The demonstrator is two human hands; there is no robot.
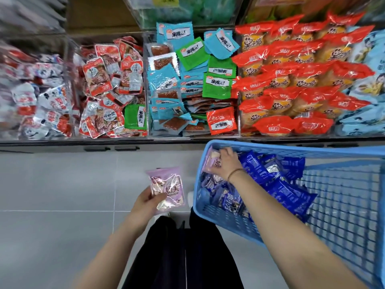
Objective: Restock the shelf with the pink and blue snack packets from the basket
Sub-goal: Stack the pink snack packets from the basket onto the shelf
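Nearest, the left hand (143, 203) is clenched on a glossy pink plastic snack packet (167, 187), held over the grey tiled floor (62, 184). The thumb lies across the packet's lower edge and its long axis points up and away toward the shelf. Whether a 2nd packet sits behind it I cannot tell.

Just to the right, the right hand (226, 164) reaches into the light-blue plastic lattice basket (291, 148). Its fingers are curled round another pink packet (211, 161) pressed into the basket's far-left corner. That packet lies ahead and left of the wrist, so the lift would likely go up and forward over the rim. The right hand is the nearer one to the stock, and the left is the freer one to reach the bins.

The rest of the basket holds a loose heap of dark-blue foil snack packets (289, 195), lying at mixed angles.

Beyond stands the shelf of clear-walled bins (125, 141). 4 show plainly:
- red-and-white sachets (108, 80)
- mixed pale-blue and green sachets (187, 80)
- orange-red bags (291, 80) in rows
- pale-blue bags (366, 80) at the far right

No bin in view holds pink or dark-blue packets, so I cannot tell where they belong.
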